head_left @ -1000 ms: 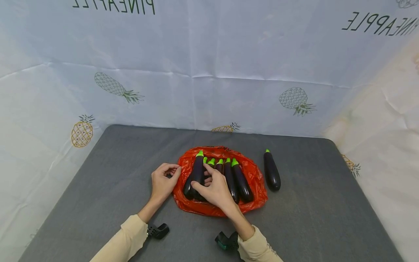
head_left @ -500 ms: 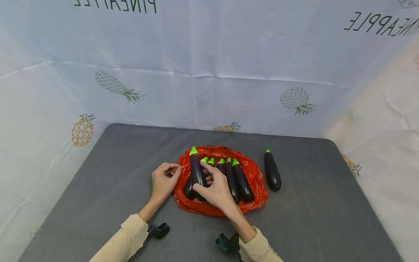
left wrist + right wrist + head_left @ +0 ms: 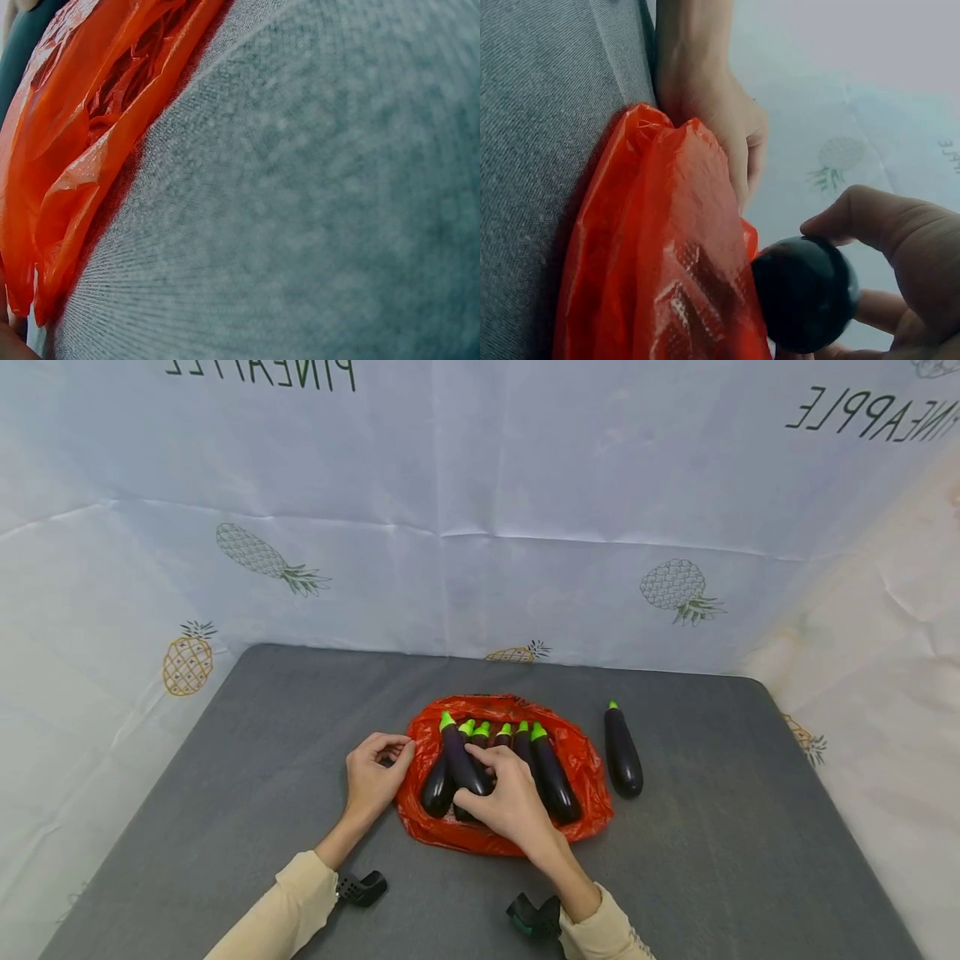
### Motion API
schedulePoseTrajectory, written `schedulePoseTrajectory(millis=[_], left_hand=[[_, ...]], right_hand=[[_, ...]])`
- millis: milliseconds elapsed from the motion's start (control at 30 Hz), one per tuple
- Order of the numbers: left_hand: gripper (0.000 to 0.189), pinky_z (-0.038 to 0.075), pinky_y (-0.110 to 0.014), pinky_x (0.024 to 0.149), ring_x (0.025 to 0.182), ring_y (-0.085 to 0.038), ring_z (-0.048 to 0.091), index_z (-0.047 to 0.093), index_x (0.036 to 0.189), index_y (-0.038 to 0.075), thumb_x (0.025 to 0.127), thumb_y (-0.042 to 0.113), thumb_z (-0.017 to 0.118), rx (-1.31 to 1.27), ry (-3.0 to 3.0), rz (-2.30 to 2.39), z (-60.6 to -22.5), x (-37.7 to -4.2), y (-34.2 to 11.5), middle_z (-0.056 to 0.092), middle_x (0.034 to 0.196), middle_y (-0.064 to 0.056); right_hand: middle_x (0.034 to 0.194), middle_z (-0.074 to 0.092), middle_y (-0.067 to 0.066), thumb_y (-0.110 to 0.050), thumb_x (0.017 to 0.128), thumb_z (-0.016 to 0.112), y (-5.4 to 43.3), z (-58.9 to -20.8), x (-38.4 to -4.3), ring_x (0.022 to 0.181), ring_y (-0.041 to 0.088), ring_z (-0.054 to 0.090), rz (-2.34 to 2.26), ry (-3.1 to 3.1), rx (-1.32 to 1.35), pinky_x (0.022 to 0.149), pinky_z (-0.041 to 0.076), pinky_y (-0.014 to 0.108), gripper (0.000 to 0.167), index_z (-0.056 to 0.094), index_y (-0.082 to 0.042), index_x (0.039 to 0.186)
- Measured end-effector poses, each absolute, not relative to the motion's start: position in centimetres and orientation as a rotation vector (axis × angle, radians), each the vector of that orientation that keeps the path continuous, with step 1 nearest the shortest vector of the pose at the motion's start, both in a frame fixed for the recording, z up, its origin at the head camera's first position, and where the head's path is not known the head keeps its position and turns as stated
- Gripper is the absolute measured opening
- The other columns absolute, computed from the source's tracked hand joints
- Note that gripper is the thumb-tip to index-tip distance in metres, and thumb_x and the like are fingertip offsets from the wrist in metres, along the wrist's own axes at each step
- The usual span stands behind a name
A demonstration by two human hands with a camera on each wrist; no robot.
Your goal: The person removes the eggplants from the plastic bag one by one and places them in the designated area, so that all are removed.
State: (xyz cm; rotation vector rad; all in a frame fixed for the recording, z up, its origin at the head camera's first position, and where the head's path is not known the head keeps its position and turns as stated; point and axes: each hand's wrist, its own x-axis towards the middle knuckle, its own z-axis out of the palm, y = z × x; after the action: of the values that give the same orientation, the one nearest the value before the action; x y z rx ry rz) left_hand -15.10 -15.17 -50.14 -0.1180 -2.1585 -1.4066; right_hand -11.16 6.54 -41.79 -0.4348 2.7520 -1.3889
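My right hand [image 3: 510,797] holds a dark purple eggplant [image 3: 460,758] with a bright green cap between thumb and fingers, over other eggplants in a red plastic bag [image 3: 450,839]. In the right wrist view, the rounded end of that eggplant [image 3: 806,296] sits between thumb and fingers of the right hand [image 3: 922,262], beside the bag's wall [image 3: 690,255]. At the bag's left rim, my left hand [image 3: 375,777] pinches the plastic. The left wrist view shows mostly the bag's crumpled side [image 3: 67,150]; only a bit of the hand shows.
Several more eggplants [image 3: 555,777] lie side by side in the bag, caps toward the back. One loose eggplant [image 3: 622,752] lies right of the bag on the grey tabletop [image 3: 720,827]. A pineapple-print cloth [image 3: 480,585] hangs behind the table.
The eggplant in my right hand was raised and swung left, then came down and right over the others, its cap lower now. My left hand stays at the bag's rim.
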Motion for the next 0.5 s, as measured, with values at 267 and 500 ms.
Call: schedulePoseTrajectory(millis=[267, 500], left_hand=[[0.006, 0.051, -0.021, 0.059, 0.062, -0.014, 0.060, 0.076, 0.082, -0.004, 0.082, -0.010, 0.077, -0.098, -2.152, -1.383, -47.6, -14.0, -14.1, 0.068, 0.073, -0.017], [0.005, 0.051, -0.019, 0.060, 0.063, -0.013, 0.059, 0.075, 0.082, -0.006, 0.082, -0.011, 0.077, -0.095, -2.155, -1.378, -47.0, -13.8, -13.9, 0.068, 0.073, -0.017]], right_hand=[[0.112, 0.071, 0.015, -0.031, 0.086, 0.083, 6.3, -42.0, -11.1, 0.086, 0.017, 0.063, -1.356, 2.777, -0.439, 0.071, 0.053, 0.024, 0.053, 0.070, -0.004, 0.129], [0.107, 0.074, 0.013, -0.028, 0.083, 0.086, 6.3, -42.2, -11.0, 0.081, 0.016, 0.065, -1.408, 2.828, -0.432, 0.069, 0.053, 0.023, 0.046, 0.075, -0.004, 0.121]])
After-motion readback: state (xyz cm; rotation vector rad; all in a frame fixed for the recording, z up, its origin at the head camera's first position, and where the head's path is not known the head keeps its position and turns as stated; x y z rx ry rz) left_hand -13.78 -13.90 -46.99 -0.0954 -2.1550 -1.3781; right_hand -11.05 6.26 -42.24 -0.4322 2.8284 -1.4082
